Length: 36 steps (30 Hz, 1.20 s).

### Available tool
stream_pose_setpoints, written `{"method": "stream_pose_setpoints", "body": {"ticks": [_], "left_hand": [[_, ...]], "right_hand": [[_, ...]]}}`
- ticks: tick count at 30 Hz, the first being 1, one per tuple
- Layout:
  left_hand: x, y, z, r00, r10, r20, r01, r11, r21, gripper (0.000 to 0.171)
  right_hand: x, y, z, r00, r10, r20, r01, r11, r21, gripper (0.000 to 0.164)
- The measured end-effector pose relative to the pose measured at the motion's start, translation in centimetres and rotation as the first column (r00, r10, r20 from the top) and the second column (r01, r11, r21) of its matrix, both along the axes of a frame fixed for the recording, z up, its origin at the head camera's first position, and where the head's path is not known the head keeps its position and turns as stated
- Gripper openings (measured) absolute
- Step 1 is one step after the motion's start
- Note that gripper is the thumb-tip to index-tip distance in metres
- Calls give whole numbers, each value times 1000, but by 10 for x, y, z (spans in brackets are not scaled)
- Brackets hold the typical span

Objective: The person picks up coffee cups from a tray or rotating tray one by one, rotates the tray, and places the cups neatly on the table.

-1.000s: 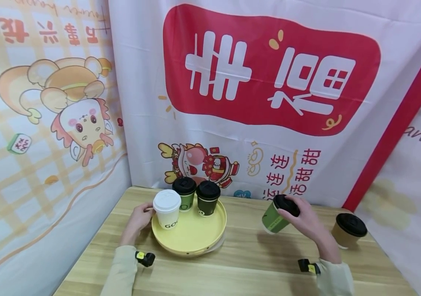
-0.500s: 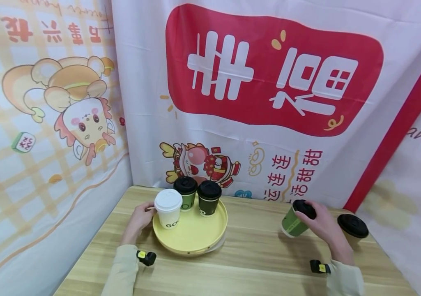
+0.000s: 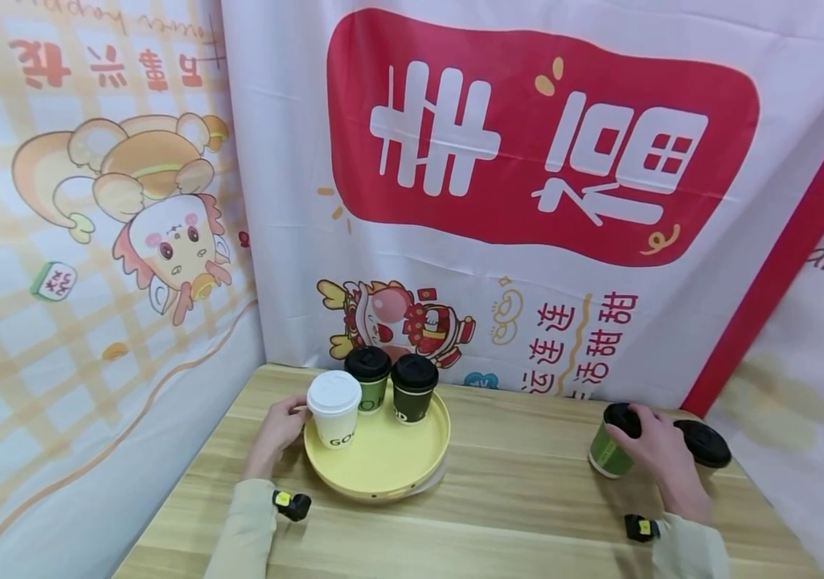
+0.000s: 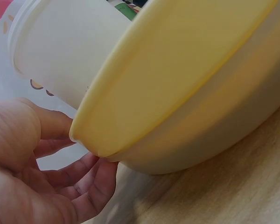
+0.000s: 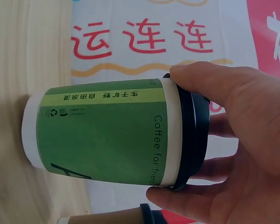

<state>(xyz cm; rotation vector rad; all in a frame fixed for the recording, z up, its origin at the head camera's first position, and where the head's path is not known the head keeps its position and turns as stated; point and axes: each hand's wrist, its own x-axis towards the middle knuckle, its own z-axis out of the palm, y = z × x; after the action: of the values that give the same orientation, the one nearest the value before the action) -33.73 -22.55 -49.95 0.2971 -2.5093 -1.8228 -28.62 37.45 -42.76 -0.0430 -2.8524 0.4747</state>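
Note:
My right hand (image 3: 661,450) grips a green paper coffee cup (image 5: 102,133) by its black lid (image 5: 194,135), fingers spread round the lid's edge. In the head view the cup is upright at the table's right, just left of a brown cup with a black lid (image 3: 704,443). At the left, my left hand (image 3: 281,430) pinches the rim of a round yellow tray (image 4: 177,93) between thumb and fingers. On the tray stand a white cup (image 3: 334,408) closest to that hand, a green cup (image 3: 371,394) with a black lid behind it, and a dark cup (image 3: 412,402) beside that.
The wooden table (image 3: 513,474) runs up to a hanging white cloth (image 3: 281,241) with a red printed patch at the back. Another printed cloth (image 3: 166,402) borders the table's left side.
My right hand has carried the green cup to the right and lower, from mid-table to beside the brown cup. The left hand keeps its pinch on the tray rim.

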Motion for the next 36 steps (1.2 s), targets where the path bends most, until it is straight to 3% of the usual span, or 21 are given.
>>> {"method": "stream_pose_setpoints", "body": {"ticks": [14,36], "left_hand": [[-2,-1,-5,1000,-8,-17,8,1000,3,35],[-3,1,-4,1000,-14,-15,14,1000,17,37]], "right_hand": [[-2,11,-11,992,-103,77,106,994,-30,83],[-6,10,-12,994,-99,37,101,994,-35,81]]}}
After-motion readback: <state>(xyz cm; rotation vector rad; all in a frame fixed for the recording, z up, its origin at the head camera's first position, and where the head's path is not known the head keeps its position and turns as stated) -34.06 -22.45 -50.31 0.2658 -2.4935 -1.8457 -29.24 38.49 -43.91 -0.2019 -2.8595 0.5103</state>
